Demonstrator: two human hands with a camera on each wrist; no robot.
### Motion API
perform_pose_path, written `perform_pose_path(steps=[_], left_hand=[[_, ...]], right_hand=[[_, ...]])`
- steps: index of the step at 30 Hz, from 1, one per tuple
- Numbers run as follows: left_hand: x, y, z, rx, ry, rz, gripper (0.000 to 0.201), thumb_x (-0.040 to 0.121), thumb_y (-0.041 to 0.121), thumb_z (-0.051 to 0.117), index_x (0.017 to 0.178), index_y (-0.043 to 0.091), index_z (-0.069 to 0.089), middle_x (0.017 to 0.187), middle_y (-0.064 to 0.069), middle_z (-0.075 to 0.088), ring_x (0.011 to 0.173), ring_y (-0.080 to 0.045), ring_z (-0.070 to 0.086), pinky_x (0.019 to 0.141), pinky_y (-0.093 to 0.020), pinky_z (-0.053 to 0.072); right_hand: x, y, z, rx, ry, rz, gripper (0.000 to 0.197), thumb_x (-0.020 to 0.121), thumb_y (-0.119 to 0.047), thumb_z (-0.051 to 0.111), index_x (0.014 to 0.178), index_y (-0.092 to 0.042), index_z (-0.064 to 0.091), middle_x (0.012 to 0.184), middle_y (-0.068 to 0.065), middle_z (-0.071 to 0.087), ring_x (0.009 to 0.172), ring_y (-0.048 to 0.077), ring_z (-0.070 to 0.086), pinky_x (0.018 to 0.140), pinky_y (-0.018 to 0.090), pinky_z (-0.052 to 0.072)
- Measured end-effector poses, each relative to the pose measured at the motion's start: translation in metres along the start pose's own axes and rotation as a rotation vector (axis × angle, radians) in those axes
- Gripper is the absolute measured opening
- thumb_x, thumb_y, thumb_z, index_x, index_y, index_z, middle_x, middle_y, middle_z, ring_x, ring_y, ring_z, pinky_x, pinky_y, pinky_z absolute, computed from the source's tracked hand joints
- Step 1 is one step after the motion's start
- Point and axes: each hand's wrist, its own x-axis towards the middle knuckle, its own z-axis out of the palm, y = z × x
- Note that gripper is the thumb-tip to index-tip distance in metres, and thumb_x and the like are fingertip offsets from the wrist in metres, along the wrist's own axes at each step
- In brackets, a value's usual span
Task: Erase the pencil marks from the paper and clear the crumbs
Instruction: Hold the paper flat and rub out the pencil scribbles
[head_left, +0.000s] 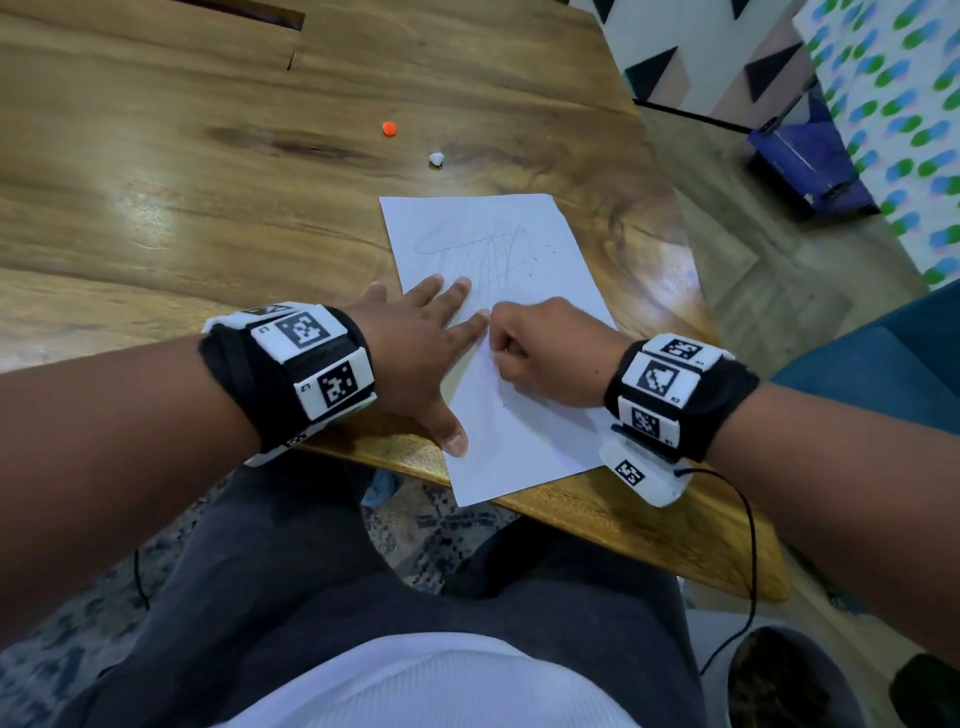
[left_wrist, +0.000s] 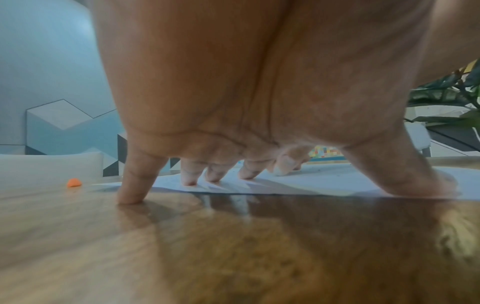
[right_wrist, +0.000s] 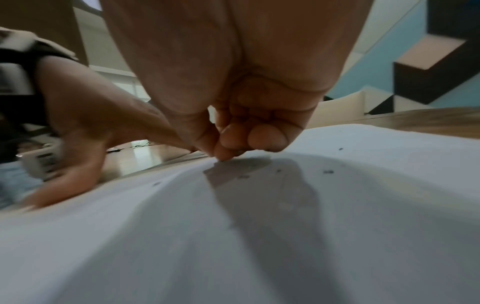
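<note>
A white sheet of paper (head_left: 519, 441) lies on the wooden table (head_left: 208, 208), its near corner hanging over the front edge. Faint pencil scribbles (head_left: 483, 249) cover its far half. My left hand (head_left: 421, 338) presses flat on the paper's left edge with fingers spread; the little finger (left_wrist: 130, 185) rests on bare wood. My right hand (head_left: 545, 348) is curled just right of it, thumb and fingertips (right_wrist: 223, 156) meeting on the paper (right_wrist: 182, 226). Nothing shows between them. Dark crumbs (right_wrist: 328, 171) dot the sheet.
A small white lump (head_left: 436, 159) and a small orange piece (head_left: 388, 128) lie on the table beyond the paper. The table's right edge runs close to the paper. A blue box (head_left: 810, 156) stands on the floor to the right.
</note>
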Motion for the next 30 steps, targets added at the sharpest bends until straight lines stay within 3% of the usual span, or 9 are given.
perform_pose_path(steps=[3,6,9,13,18,22,26,30], left_hand=[[0.001,0.0,-0.001,-0.011,-0.014,-0.002,0.146,0.057,0.095,0.061,0.16,0.028,-0.019,0.166,-0.007,-0.029,0.155,-0.029,-0.02,0.119,-0.066,0.016],[0.001,0.0,0.0,-0.002,-0.011,-0.001,0.146,0.057,0.095,0.06,0.159,0.028,-0.02,0.167,-0.007,-0.029,0.155,-0.03,-0.02,0.12,-0.065,0.017],[0.0,0.0,0.0,0.002,-0.007,0.001,0.145,0.057,0.096,0.059,0.159,0.028,-0.018,0.167,-0.008,-0.027,0.155,-0.03,-0.019,0.119,-0.065,0.018],[-0.002,0.001,-0.001,0.017,-0.018,-0.005,0.143,0.059,0.096,0.056,0.159,0.027,-0.019,0.166,-0.007,-0.029,0.155,-0.029,-0.02,0.12,-0.065,0.018],[-0.002,0.001,-0.002,-0.008,-0.022,-0.005,0.144,0.059,0.094,0.06,0.159,0.028,-0.021,0.166,-0.006,-0.031,0.155,-0.028,-0.021,0.12,-0.066,0.015],[-0.003,0.001,-0.002,-0.015,-0.024,-0.009,0.143,0.061,0.093,0.06,0.158,0.028,-0.022,0.166,-0.005,-0.032,0.155,-0.028,-0.022,0.121,-0.066,0.013],[-0.003,0.001,-0.001,-0.017,-0.006,0.004,0.143,0.061,0.094,0.06,0.159,0.027,-0.02,0.166,-0.007,-0.029,0.155,-0.028,-0.021,0.12,-0.066,0.015],[-0.001,0.0,0.001,0.003,0.004,0.004,0.143,0.06,0.096,0.057,0.159,0.027,-0.019,0.167,-0.007,-0.028,0.155,-0.028,-0.019,0.119,-0.065,0.018]], right_hand=[[-0.019,-0.011,0.004,-0.062,-0.124,-0.187,0.014,0.095,-0.027,0.052,0.097,-0.014,0.059,0.081,0.0,0.065,0.072,0.021,0.055,0.066,0.036,0.046],[-0.022,-0.013,0.001,-0.056,-0.204,-0.255,0.01,0.095,-0.025,0.055,0.096,-0.017,0.06,0.077,-0.007,0.062,0.069,0.014,0.053,0.065,0.031,0.044],[-0.007,-0.004,-0.004,-0.024,-0.132,-0.11,0.007,0.094,-0.023,0.055,0.097,-0.017,0.059,0.083,-0.001,0.065,0.078,0.02,0.058,0.07,0.033,0.048],[0.004,0.008,-0.008,0.048,-0.027,0.045,0.005,0.092,-0.023,0.054,0.092,-0.019,0.057,0.08,-0.003,0.061,0.083,0.022,0.061,0.068,0.033,0.049],[-0.028,-0.006,0.004,-0.001,-0.204,-0.176,0.01,0.095,-0.025,0.056,0.101,-0.018,0.061,0.083,-0.005,0.064,0.073,0.014,0.054,0.067,0.028,0.042],[-0.038,-0.012,0.01,-0.028,-0.28,-0.279,0.006,0.093,-0.025,0.055,0.095,-0.021,0.058,0.078,-0.005,0.064,0.068,0.015,0.054,0.064,0.032,0.045],[-0.02,-0.01,0.003,-0.017,-0.154,-0.176,0.009,0.093,-0.025,0.055,0.095,-0.016,0.058,0.08,0.0,0.066,0.073,0.02,0.058,0.068,0.036,0.049],[0.002,0.003,-0.006,0.028,-0.001,0.045,0.006,0.091,-0.022,0.052,0.085,-0.019,0.052,0.079,0.002,0.065,0.078,0.025,0.062,0.068,0.036,0.052]])
